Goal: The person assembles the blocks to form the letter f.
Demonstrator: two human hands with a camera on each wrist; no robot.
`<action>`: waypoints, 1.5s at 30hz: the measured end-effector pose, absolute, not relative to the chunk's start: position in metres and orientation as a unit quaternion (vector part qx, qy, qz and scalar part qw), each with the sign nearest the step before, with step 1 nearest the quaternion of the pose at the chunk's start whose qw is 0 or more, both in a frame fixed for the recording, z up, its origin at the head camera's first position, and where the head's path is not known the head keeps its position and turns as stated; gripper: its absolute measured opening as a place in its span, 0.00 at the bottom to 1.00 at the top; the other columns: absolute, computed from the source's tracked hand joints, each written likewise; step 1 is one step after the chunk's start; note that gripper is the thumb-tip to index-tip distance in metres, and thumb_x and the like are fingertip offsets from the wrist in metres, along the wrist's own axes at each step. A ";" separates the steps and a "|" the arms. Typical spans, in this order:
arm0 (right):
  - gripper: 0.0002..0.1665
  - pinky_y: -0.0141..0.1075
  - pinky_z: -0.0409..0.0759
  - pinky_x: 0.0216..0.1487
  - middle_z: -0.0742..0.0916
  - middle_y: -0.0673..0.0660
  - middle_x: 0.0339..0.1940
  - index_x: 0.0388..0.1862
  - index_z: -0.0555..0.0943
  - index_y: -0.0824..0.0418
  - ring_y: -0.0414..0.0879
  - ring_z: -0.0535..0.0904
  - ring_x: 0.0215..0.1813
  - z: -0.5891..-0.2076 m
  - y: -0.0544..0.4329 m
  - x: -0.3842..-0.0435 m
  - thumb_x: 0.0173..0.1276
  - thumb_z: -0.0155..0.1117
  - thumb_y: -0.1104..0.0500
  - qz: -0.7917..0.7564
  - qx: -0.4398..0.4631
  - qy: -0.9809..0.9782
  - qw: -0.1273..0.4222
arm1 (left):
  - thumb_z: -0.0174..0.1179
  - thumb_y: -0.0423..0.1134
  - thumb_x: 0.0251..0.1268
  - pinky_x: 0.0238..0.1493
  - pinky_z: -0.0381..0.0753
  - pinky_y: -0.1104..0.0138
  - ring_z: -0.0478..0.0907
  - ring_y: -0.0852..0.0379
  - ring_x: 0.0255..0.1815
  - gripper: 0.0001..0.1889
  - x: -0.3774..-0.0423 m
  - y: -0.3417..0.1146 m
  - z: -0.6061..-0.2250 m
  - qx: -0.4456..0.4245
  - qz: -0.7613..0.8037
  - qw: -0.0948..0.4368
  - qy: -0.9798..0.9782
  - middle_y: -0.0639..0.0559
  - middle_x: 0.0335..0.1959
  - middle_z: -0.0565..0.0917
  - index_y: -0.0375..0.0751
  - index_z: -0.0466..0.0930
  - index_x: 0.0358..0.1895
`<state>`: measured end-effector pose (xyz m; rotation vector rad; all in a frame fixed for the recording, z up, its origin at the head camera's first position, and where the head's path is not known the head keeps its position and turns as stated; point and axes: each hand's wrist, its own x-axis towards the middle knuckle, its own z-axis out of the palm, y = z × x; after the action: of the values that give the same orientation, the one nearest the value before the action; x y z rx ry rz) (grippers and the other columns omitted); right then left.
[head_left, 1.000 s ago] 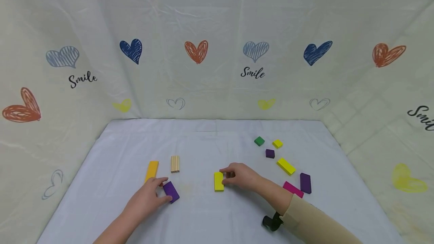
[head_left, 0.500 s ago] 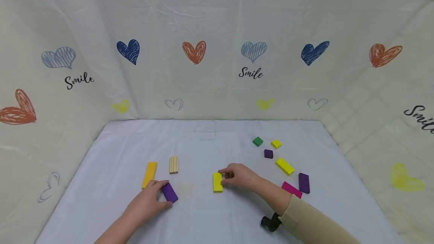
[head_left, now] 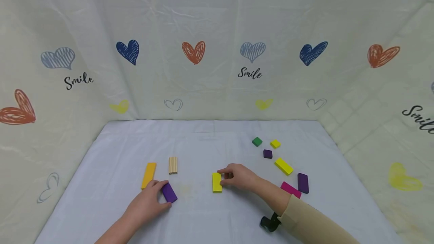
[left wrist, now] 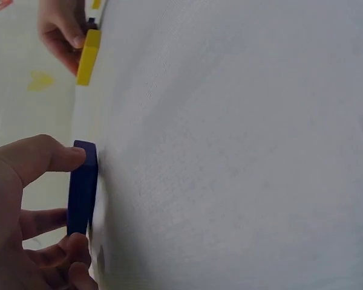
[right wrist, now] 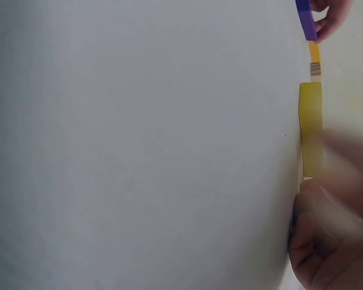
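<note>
My left hand (head_left: 145,206) pinches a purple rectangular block (head_left: 169,192) by its ends. In the left wrist view the thumb sits on one end of this purple block (left wrist: 83,187) and fingertips on the other. My right hand (head_left: 239,176) holds a yellow rectangular block (head_left: 217,182) at its right side, index finger at the far corner and thumb lower down. One finger is blurred against the yellow block (right wrist: 311,121) in the right wrist view, with other fingers curled below. An orange block (head_left: 148,175) lies just beyond the left hand, beside a striped wooden block (head_left: 173,165).
On the right lie a green block (head_left: 257,141), a small yellow block (head_left: 275,144), a small dark purple block (head_left: 268,154), a longer yellow block (head_left: 283,166), a pink block (head_left: 291,189) and a dark purple block (head_left: 303,183). A black object (head_left: 269,223) shows by the right sleeve.
The head view has shifted slightly, moving the scene a little left. The left thumb and fingers have settled at the purple block's ends; the right hand stays at the yellow block.
</note>
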<state>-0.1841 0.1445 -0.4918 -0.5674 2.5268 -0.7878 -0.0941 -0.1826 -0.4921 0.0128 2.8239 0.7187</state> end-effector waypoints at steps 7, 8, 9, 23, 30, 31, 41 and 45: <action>0.26 0.32 0.75 0.36 0.79 0.45 0.31 0.62 0.82 0.52 0.42 0.73 0.36 -0.493 0.145 -0.184 0.65 0.72 0.50 -0.288 -0.208 0.910 0.213 | 0.75 0.48 0.49 0.44 0.80 0.57 0.77 0.55 0.46 0.37 -0.099 -0.179 -0.491 0.011 0.255 0.086 0.963 0.47 0.58 0.74 0.44 0.75 0.66; 0.26 0.32 0.75 0.36 0.79 0.45 0.31 0.62 0.82 0.53 0.42 0.73 0.36 -0.493 0.145 -0.184 0.65 0.72 0.50 -0.289 -0.211 0.910 0.211 | 0.75 0.49 0.49 0.43 0.80 0.58 0.76 0.56 0.45 0.38 -0.100 -0.178 -0.491 0.012 0.256 0.085 0.963 0.48 0.58 0.73 0.45 0.75 0.66; 0.26 0.32 0.74 0.36 0.79 0.45 0.31 0.62 0.82 0.53 0.42 0.73 0.36 -0.493 0.145 -0.183 0.64 0.72 0.50 -0.289 -0.211 0.910 0.210 | 0.75 0.49 0.49 0.43 0.80 0.58 0.76 0.56 0.45 0.38 -0.102 -0.178 -0.491 0.014 0.258 0.083 0.963 0.48 0.58 0.73 0.45 0.75 0.66; 0.27 0.32 0.75 0.36 0.79 0.45 0.31 0.63 0.82 0.53 0.42 0.73 0.36 -0.493 0.147 -0.183 0.65 0.72 0.50 -0.291 -0.214 0.910 0.205 | 0.74 0.51 0.50 0.47 0.80 0.59 0.78 0.54 0.47 0.37 -0.132 -0.152 -0.488 0.071 0.254 0.039 0.964 0.47 0.59 0.74 0.48 0.75 0.67; 0.27 0.32 0.75 0.36 0.79 0.45 0.30 0.62 0.82 0.52 0.42 0.73 0.35 -0.495 0.146 -0.182 0.64 0.72 0.49 -0.284 -0.204 0.915 0.203 | 0.72 0.53 0.53 0.51 0.80 0.56 0.77 0.51 0.51 0.38 -0.154 -0.130 -0.485 0.076 0.252 0.082 0.961 0.46 0.62 0.72 0.52 0.72 0.70; 0.27 0.32 0.75 0.36 0.79 0.45 0.30 0.62 0.82 0.52 0.42 0.73 0.35 -0.495 0.146 -0.182 0.64 0.72 0.49 -0.282 -0.203 0.916 0.202 | 0.72 0.53 0.54 0.52 0.80 0.55 0.77 0.50 0.51 0.38 -0.157 -0.127 -0.485 0.078 0.253 0.085 0.961 0.45 0.62 0.72 0.52 0.72 0.70; 0.26 0.33 0.75 0.37 0.79 0.45 0.30 0.61 0.83 0.52 0.42 0.73 0.36 -0.492 0.145 -0.183 0.64 0.72 0.49 -0.283 -0.200 0.915 0.205 | 0.71 0.52 0.56 0.56 0.79 0.53 0.76 0.49 0.55 0.37 -0.190 -0.102 -0.487 0.105 0.243 0.103 0.959 0.44 0.63 0.72 0.50 0.72 0.71; 0.26 0.32 0.75 0.37 0.79 0.46 0.29 0.61 0.83 0.52 0.42 0.73 0.35 -0.492 0.144 -0.183 0.64 0.72 0.50 -0.283 -0.201 0.914 0.209 | 0.71 0.53 0.56 0.56 0.79 0.54 0.76 0.49 0.53 0.37 -0.200 -0.094 -0.492 0.122 0.233 0.111 0.958 0.44 0.63 0.72 0.50 0.71 0.71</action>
<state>-0.1831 0.1444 -0.4919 -0.5593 2.5433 -0.7875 -0.2004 -0.0937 -0.4924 0.3585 2.8139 0.6855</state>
